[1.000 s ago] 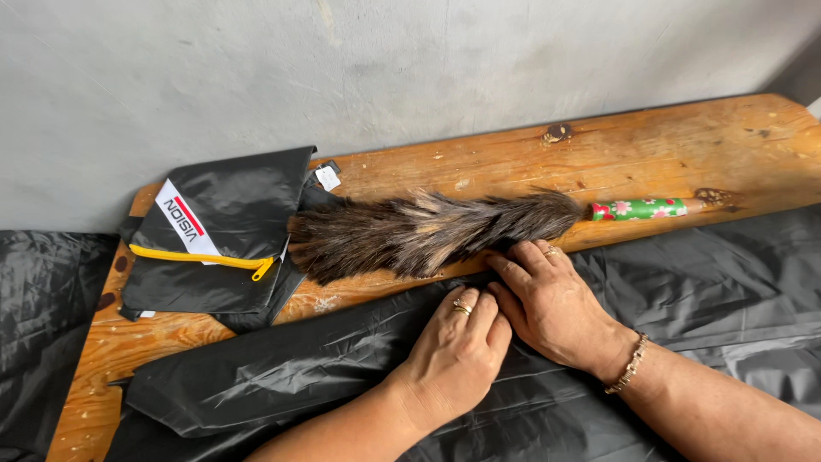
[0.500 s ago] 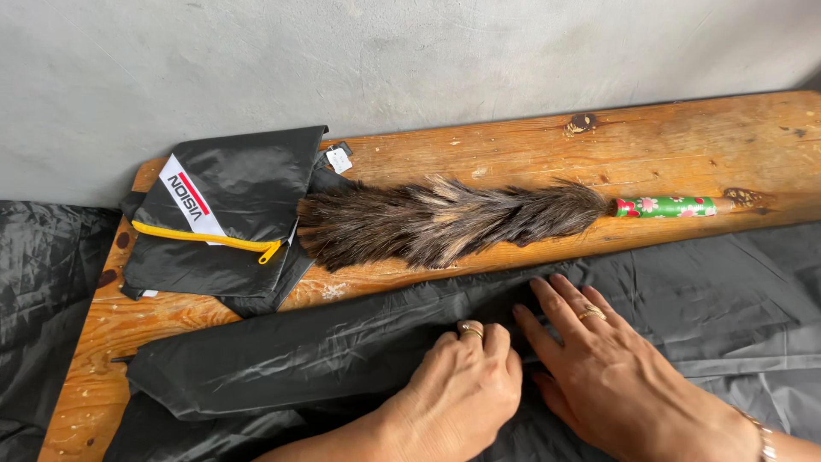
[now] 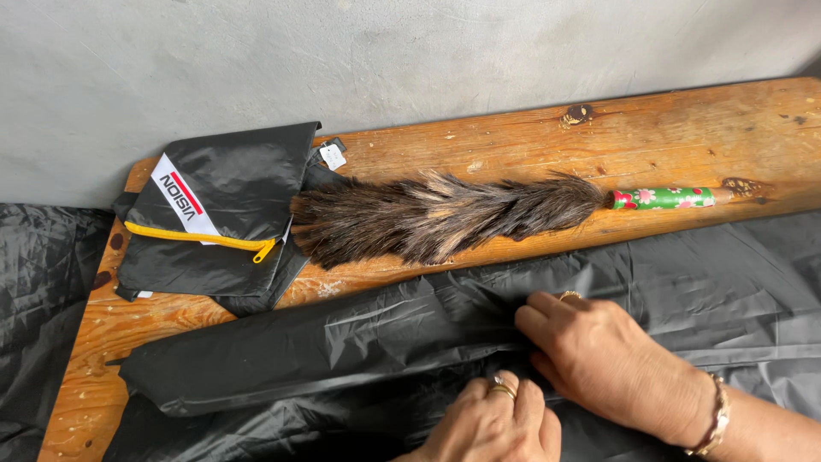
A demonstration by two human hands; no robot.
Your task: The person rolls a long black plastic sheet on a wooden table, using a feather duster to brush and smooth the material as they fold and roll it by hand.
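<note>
My right hand (image 3: pixel 599 359) and left hand (image 3: pixel 500 423) press flat, gripping nothing, on the black sheet (image 3: pixel 342 342), which looks light, limp and slippery, best pinched along its folded edge at nine o'clock.

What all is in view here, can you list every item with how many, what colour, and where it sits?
Long wooden plank bench: one, orange-brown, along the grey wall, running left to right.
Grey plaster wall: one, behind the bench.
Feather duster with a flowered green handle: one, dark brown feathers, lying flat on the bench middle, handle pointing right.
Black fabric pouch with a yellow zip: one, on the bench's left end, beside the feathers.
Small white tag: one, by the pouch's upper right corner.
Black shiny plastic sheet: one that I can tell, folded and creased, draped over the bench's front edge.
Left hand: ring on a finger, pressing the sheet.
Right hand: ring and bracelet, flat on the sheet.
</note>
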